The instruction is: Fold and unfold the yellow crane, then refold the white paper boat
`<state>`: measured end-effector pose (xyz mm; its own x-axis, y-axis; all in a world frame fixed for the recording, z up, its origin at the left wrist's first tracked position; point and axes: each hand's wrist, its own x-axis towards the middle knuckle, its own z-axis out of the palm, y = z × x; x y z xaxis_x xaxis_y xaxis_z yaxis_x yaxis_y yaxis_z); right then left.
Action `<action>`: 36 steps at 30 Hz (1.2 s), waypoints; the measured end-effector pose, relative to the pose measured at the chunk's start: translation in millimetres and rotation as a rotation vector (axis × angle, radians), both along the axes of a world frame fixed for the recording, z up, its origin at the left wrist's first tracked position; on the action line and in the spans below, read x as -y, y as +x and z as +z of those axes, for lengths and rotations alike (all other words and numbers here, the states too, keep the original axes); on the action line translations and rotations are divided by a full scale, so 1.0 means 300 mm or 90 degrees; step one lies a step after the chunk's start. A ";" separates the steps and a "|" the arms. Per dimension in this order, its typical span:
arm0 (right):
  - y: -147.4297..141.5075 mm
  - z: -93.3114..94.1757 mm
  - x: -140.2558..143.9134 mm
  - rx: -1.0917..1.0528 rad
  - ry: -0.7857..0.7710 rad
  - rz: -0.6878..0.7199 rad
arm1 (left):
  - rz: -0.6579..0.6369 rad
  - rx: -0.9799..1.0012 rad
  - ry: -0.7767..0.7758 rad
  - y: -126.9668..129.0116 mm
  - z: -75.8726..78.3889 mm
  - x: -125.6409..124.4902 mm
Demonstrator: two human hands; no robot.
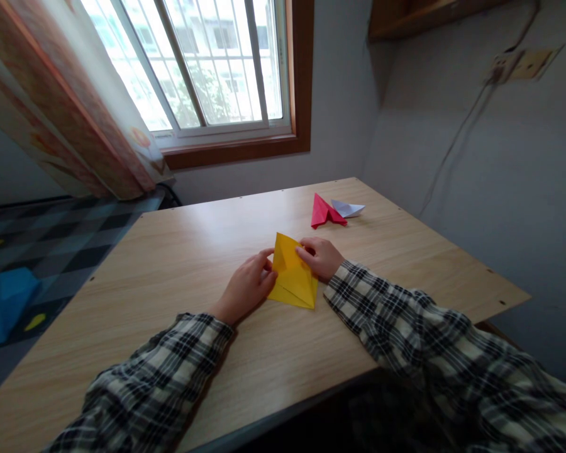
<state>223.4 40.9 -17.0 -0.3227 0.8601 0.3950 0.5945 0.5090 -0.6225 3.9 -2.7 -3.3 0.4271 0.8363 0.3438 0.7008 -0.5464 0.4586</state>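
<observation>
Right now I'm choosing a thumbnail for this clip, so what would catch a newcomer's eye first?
The bright yellow folded paper at the middle of the wooden table stands out most, with the left hand and right hand pressing on it from either side. Farther back lie a red folded paper and a white one, side by side. Behind them, the barred window glows.

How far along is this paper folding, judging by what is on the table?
Two folded pieces, a red paper shape and a white paper shape, already lie finished-looking at the far side of the wooden table. In hand is a yellow paper sheet, creased into a kite-like form, pressed by the left hand and right hand. It looks less folded than the others, so further folds probably remain.
</observation>
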 end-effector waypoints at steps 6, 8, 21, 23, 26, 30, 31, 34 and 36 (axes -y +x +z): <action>0.004 -0.001 0.005 -0.119 -0.102 -0.007 | 0.049 0.009 -0.014 -0.006 -0.001 -0.002; 0.004 -0.011 0.001 -0.098 -0.102 -0.008 | 0.057 0.013 -0.017 -0.006 -0.003 -0.003; 0.004 -0.014 -0.006 0.024 -0.066 0.016 | 0.042 0.022 -0.024 -0.007 -0.011 -0.009; 0.005 -0.013 -0.007 0.046 -0.063 0.014 | 0.042 0.021 -0.027 -0.006 -0.012 -0.010; 0.005 -0.013 -0.006 0.064 -0.055 0.018 | 0.041 0.023 -0.030 -0.006 -0.015 -0.012; 0.005 -0.014 -0.007 0.065 -0.045 0.034 | 0.037 0.023 -0.023 -0.006 -0.016 -0.012; 0.005 -0.015 -0.007 0.064 -0.042 0.036 | 0.035 0.023 -0.020 -0.006 -0.015 -0.012; 0.004 -0.017 -0.009 0.059 -0.029 0.042 | 0.030 0.020 -0.020 -0.006 -0.012 -0.008; 0.003 -0.019 -0.009 0.055 -0.020 0.045 | 0.025 0.020 -0.020 -0.006 -0.011 -0.007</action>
